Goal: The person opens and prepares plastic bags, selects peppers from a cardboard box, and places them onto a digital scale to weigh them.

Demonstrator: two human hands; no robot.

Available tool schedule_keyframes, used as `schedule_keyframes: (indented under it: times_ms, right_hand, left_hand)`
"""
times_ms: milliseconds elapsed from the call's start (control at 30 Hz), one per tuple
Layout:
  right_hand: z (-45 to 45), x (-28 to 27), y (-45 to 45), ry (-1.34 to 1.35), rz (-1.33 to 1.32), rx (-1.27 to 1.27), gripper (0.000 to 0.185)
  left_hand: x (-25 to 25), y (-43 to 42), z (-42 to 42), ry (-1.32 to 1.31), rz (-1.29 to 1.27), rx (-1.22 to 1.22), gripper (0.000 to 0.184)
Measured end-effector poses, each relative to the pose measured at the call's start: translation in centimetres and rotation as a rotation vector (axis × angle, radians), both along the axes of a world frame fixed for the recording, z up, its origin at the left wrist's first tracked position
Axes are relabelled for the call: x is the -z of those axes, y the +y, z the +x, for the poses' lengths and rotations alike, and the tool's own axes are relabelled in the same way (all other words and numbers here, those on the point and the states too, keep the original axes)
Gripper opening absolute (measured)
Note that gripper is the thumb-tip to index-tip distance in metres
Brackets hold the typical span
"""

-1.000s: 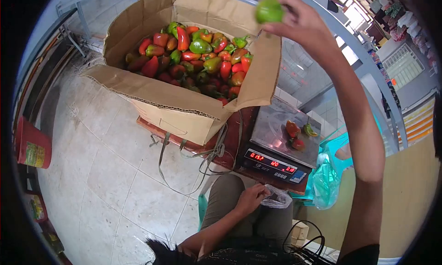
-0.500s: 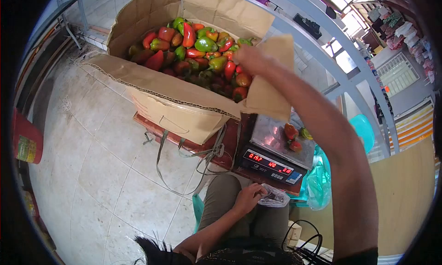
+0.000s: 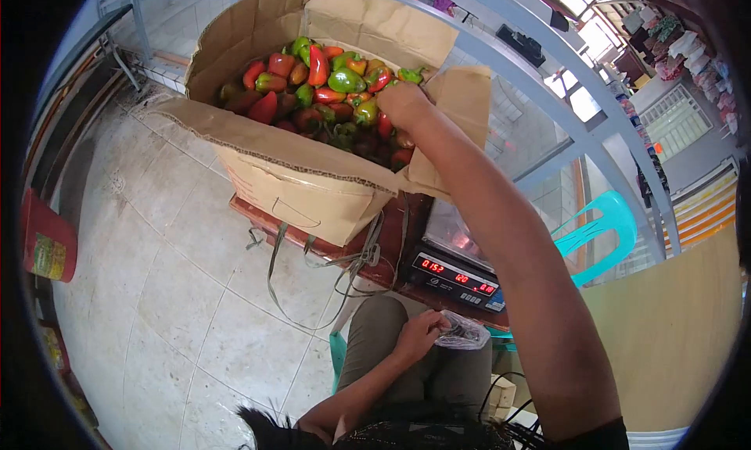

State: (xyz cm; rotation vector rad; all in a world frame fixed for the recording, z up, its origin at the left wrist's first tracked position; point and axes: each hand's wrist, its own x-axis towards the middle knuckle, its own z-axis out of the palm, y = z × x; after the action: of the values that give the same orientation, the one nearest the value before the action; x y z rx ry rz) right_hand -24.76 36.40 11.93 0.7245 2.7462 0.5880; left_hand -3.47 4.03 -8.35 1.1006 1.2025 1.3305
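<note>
The black-fronted scale (image 3: 458,282), just off the middle toward four o'clock, shows red digits: 0.152, 120 and what looks like 0.18. Its small key labels are too small to read. Faint red print on the cardboard box (image 3: 289,196), at eleven o'clock, is unreadable. A red bucket (image 3: 48,239) at nine o'clock has a yellow-green label, also unreadable.

The box and scale sit side by side on a reddish-brown table (image 3: 375,268), with straps (image 3: 368,256) tangled at its near edge. Pale, stained floor tiles (image 3: 184,294) spread toward eight o'clock. A turquoise chair (image 3: 614,231) stands at three o'clock, a pale wooden tabletop (image 3: 677,317) at four, and hanging cloths (image 3: 692,55) at two.

The peppers (image 3: 344,80) lie heaped inside the open box, glossy and stubby, in red, green and mixed orange-brown.

The right hand (image 3: 404,104) reaches into the box's one o'clock side, fingers down among the peppers; its grip is hidden. The left hand (image 3: 418,337), at six o'clock over the lap, has bent fingers touching a clear plastic bag (image 3: 463,333); whether they pinch it cannot be told. The hands are well apart.
</note>
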Motion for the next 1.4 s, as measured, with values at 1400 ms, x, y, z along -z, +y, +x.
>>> schedule_keyframes:
  times_ms: [1400]
  right_hand:
    - [42.9, 9.7, -2.7, 0.883, -0.479, 0.476, 0.045]
  left_hand:
    - [-0.5, 0.4, 1.4, 0.116, 0.011, 0.079, 0.030]
